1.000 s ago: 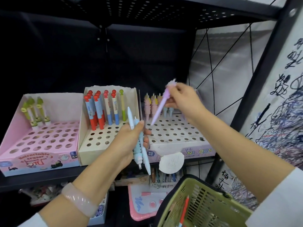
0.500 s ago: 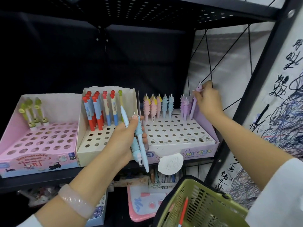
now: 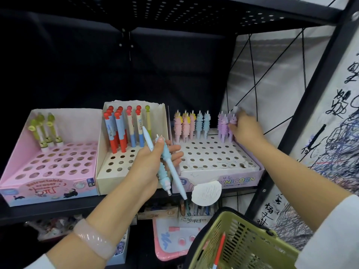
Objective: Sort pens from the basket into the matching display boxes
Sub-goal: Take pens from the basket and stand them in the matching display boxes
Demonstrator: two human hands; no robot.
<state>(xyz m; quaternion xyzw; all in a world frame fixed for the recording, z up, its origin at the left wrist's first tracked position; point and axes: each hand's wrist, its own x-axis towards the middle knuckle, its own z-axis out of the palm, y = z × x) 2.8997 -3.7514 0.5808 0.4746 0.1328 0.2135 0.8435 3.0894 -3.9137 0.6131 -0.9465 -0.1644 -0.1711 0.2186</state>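
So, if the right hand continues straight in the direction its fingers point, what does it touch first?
Probably the purple unicorn pens in the back row of the unicorn box; the right hand already seems to touch them, though depth is unclear.

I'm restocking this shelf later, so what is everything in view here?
Eraser box: one, pink, shelf left; three green-topped erasers at its back.
Cream box: one, middle; red-topped pens plus one green-topped.
Unicorn box: one, lilac-fronted, right; pink, blue and purple unicorn pens in the back rows.
Basket: one, olive green, bottom right; red pencil inside.
Paper tag: one, white, below the unicorn box.
Left hand: grips a blue unicorn pen and a slim pale-blue pen.
Right hand: at the purple pens.
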